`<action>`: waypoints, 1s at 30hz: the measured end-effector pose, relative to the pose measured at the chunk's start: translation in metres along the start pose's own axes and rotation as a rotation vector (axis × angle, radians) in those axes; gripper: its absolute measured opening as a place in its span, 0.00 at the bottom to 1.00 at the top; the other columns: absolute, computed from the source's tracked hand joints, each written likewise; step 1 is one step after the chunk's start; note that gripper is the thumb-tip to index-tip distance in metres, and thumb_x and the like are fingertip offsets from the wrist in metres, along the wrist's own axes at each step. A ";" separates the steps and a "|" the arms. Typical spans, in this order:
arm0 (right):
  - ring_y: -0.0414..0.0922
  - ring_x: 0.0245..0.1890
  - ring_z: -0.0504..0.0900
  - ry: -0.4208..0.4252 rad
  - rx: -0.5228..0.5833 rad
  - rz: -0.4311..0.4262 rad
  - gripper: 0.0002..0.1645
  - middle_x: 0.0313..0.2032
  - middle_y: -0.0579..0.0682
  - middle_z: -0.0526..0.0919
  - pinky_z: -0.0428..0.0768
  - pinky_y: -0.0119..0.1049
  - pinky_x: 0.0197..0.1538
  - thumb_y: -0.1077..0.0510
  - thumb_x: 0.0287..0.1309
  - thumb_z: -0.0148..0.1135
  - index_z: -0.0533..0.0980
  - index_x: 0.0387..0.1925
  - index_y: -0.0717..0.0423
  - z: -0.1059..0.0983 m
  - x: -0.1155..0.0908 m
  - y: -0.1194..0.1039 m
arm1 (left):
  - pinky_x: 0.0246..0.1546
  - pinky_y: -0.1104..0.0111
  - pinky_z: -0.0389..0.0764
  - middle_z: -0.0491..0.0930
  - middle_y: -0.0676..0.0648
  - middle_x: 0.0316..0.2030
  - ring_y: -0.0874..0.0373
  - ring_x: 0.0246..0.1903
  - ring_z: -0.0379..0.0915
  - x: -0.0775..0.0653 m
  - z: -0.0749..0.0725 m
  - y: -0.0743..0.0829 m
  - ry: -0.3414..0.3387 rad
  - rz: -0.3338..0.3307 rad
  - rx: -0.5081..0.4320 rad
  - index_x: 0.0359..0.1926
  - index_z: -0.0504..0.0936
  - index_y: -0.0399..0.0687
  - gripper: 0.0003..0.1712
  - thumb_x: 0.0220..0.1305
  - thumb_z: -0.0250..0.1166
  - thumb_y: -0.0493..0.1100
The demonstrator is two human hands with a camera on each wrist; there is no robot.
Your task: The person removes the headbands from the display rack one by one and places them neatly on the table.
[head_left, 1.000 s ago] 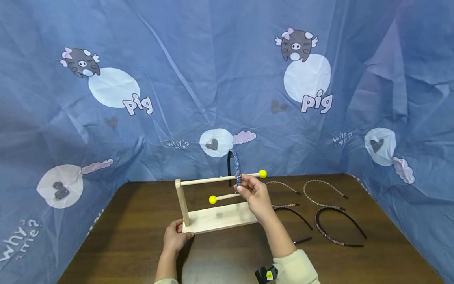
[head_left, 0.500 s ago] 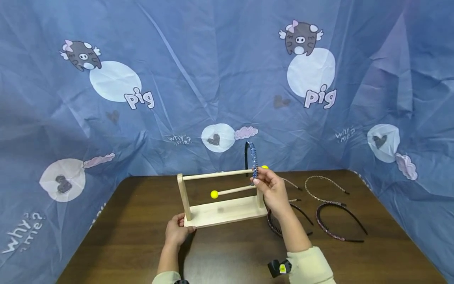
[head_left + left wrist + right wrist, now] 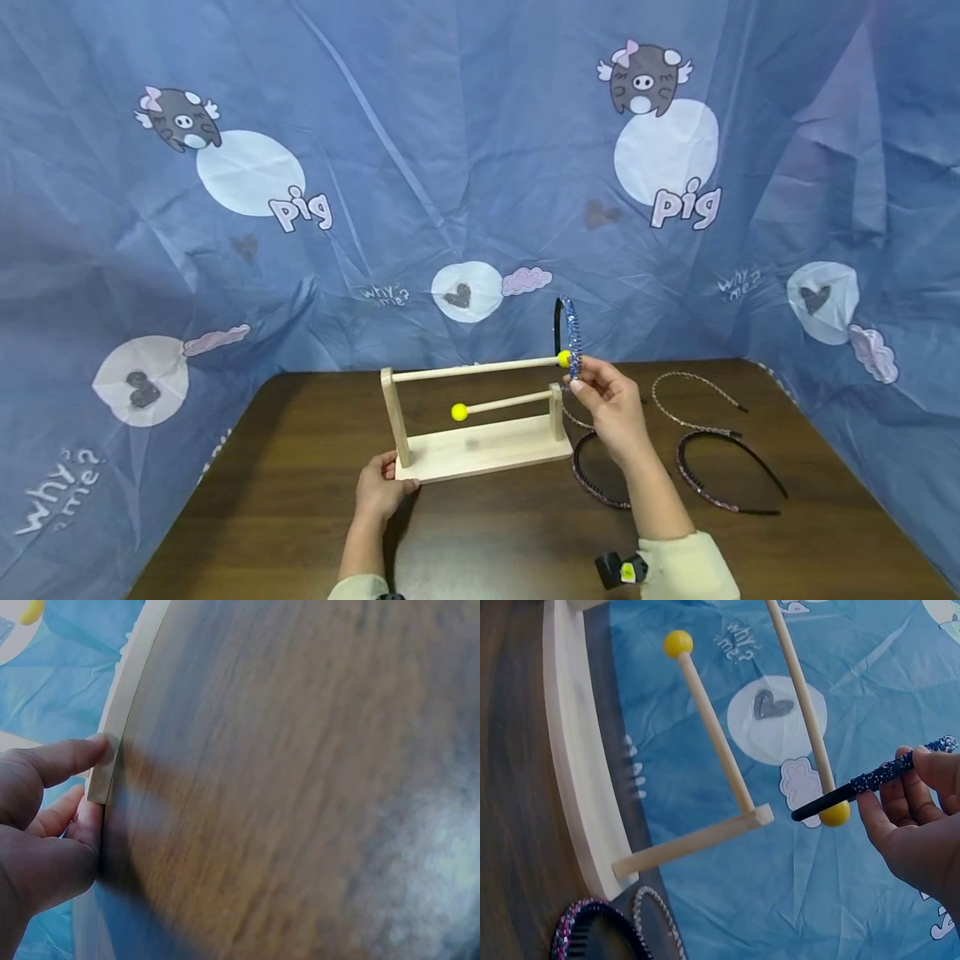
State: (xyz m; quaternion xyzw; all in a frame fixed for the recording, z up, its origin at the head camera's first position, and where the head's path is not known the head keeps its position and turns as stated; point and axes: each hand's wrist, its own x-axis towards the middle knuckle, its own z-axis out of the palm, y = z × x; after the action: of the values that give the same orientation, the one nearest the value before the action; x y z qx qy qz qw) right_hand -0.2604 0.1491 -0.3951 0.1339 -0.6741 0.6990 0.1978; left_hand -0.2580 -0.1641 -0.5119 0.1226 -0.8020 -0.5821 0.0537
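Note:
A blue glitter headband with a dark inner side stands upright in my right hand, whose thumb and fingers pinch its near end. It is level with the yellow ball at the right tip of the upper rod; whether the ball still lies inside its curve I cannot tell. My left hand grips the left front corner of the wooden rack's base. In the left wrist view, the left fingers hold the base's edge. The rack's lower rod carries nothing.
Right of the rack, a beaded headband and a black-and-pink toothed headband lie on the brown table. Another toothed headband and a beaded one are partly hidden by my right arm. A blue printed cloth hangs behind.
My right hand has moved right along the upper rod with the blue headband, from past the rod's middle to its ball tip. My left hand keeps its grip on the base.

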 end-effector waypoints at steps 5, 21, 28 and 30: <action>0.42 0.35 0.78 0.025 -0.007 -0.034 0.16 0.35 0.68 0.78 0.75 0.28 0.40 0.78 0.53 0.54 0.72 0.45 0.77 -0.006 0.002 0.001 | 0.44 0.58 0.73 0.72 0.32 0.43 0.43 0.44 0.68 0.001 0.000 0.002 0.004 0.007 -0.013 0.55 0.66 0.20 0.37 0.38 0.68 0.19; 0.37 0.32 0.78 0.082 -0.001 -0.052 0.15 0.30 0.43 0.81 0.75 0.25 0.37 0.79 0.50 0.56 0.71 0.43 0.80 -0.024 -0.010 0.003 | 0.44 0.58 0.73 0.72 0.33 0.43 0.43 0.44 0.68 0.000 0.000 0.000 0.006 -0.008 -0.012 0.55 0.66 0.21 0.37 0.38 0.68 0.20; 0.39 0.32 0.78 0.066 -0.080 -0.008 0.14 0.30 0.43 0.81 0.76 0.26 0.35 0.77 0.50 0.59 0.74 0.41 0.78 -0.028 -0.034 0.004 | 0.44 0.57 0.72 0.72 0.34 0.42 0.43 0.43 0.68 -0.001 0.002 0.002 0.026 -0.010 0.006 0.54 0.68 0.22 0.37 0.38 0.69 0.20; 0.39 0.31 0.78 0.062 -0.112 0.016 0.14 0.30 0.44 0.82 0.76 0.26 0.34 0.76 0.49 0.61 0.75 0.41 0.76 -0.029 -0.042 0.005 | 0.44 0.57 0.72 0.73 0.35 0.41 0.44 0.42 0.68 -0.001 0.003 0.001 0.038 -0.006 0.016 0.53 0.68 0.22 0.36 0.37 0.69 0.20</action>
State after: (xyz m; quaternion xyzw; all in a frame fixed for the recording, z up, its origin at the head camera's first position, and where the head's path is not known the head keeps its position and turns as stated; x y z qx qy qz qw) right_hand -0.2232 0.1735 -0.4205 0.0957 -0.7067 0.6655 0.2202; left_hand -0.2575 -0.1607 -0.5114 0.1362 -0.8053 -0.5732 0.0661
